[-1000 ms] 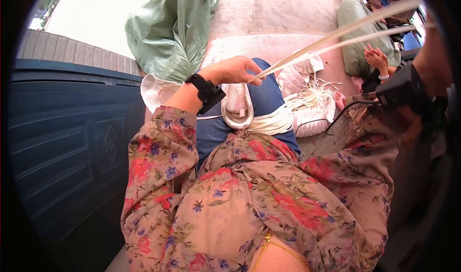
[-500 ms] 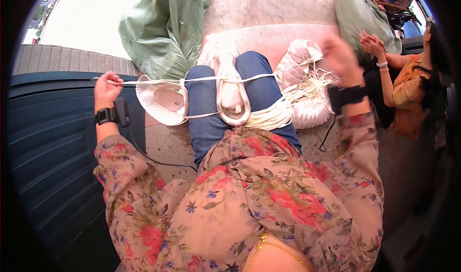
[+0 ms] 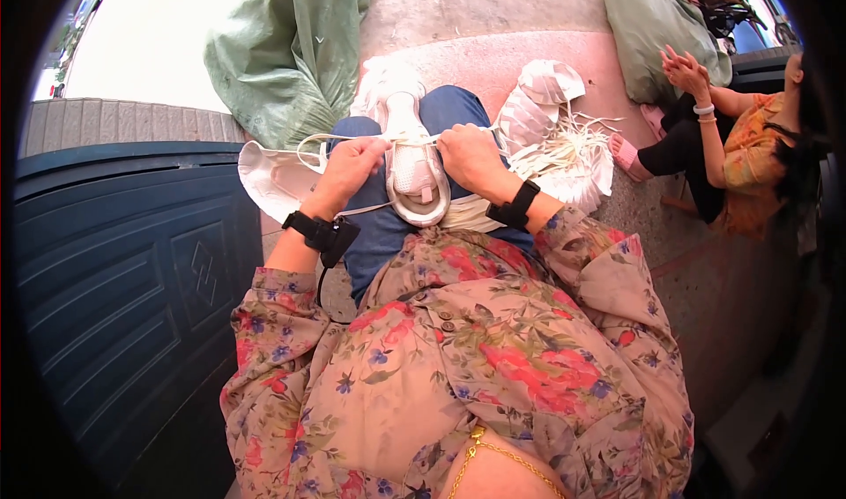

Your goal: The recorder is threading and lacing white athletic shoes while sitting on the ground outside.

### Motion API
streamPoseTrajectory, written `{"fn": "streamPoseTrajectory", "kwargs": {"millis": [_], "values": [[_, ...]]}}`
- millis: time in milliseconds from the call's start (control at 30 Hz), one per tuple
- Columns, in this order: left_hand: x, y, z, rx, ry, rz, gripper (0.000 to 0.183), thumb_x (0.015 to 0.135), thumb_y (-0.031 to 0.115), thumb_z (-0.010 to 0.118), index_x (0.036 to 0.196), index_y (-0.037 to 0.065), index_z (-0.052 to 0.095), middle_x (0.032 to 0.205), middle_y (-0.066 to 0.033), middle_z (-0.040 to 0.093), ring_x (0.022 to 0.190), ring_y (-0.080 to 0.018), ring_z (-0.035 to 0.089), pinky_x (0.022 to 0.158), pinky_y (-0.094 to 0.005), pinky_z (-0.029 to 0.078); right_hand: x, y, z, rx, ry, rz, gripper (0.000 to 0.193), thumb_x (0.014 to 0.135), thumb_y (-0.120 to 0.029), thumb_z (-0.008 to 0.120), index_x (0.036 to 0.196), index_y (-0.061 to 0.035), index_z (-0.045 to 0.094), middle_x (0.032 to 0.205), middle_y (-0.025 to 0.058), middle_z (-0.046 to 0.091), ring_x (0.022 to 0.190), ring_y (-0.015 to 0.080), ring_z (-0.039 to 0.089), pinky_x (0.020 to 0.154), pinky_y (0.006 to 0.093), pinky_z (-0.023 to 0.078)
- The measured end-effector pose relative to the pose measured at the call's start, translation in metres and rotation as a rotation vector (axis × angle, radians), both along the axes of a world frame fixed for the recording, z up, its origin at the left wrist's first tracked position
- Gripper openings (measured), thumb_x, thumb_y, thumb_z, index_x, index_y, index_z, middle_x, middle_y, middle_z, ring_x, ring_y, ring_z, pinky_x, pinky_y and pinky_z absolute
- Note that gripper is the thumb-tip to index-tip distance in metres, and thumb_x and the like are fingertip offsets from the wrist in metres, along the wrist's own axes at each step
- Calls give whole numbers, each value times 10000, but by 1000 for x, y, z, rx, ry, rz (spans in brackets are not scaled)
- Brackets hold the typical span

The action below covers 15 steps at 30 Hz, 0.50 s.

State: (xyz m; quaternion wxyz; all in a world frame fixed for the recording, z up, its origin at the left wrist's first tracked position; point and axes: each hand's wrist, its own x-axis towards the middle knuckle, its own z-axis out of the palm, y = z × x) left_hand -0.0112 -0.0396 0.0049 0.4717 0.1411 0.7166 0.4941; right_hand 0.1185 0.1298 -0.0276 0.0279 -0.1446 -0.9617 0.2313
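Observation:
A white shoe [image 3: 419, 201] lies lengthwise on my lap between my knees, its opening toward me. My left hand [image 3: 352, 168], closed at the shoe's left edge, pinches a white shoelace [image 3: 411, 140] that runs across the shoe. On the right side my right hand [image 3: 476, 157] is closed on the other part of the lace, knuckles up. A loop of lace stands out beyond my left hand. Another white shoe [image 3: 271, 182] lies beside my left knee, partly hidden by my left hand and forearm.
By my right knee are white shoe pieces [image 3: 539, 93] and a bundle of loose laces [image 3: 573, 153]. Green sacks [image 3: 282, 58] [image 3: 656, 36] stand ahead. A dark blue panelled door [image 3: 132, 261] is at my left; a seated person [image 3: 749, 160] is at right.
Both hands have come in from wide apart to the shoe's two sides. The lace, stretched out sideways before, now lies short across the shoe with a loop at the left.

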Motion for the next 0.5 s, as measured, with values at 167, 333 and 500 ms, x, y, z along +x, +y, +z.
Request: {"fn": "streamPoseTrajectory", "kwargs": {"millis": [167,333,500], "values": [[6,1,-6,-129,103,26,240,836,159,548,945,-43,620,749,-21,602,660,-62,501,620,-213,416,-6,-7,0,119,3,34,117,731,-149,519,662,-76,580,705,94,566,740,252,545,659,401,390],[15,-1,-8,-66,140,36,236,811,141,567,935,-54,614,738,-10,597,665,-75,517,619,-233,426,-12,-14,-8,311,136,167,54,665,-160,555,648,-112,574,683,40,537,710,205,516,684,354,341],[13,-10,-21,-240,464,-3,184,829,143,523,874,-14,608,707,-123,609,667,-209,583,634,-307,445,-9,-6,-3,266,230,18,93,695,-203,597,660,-118,579,729,38,534,766,204,503,688,361,338]]}}
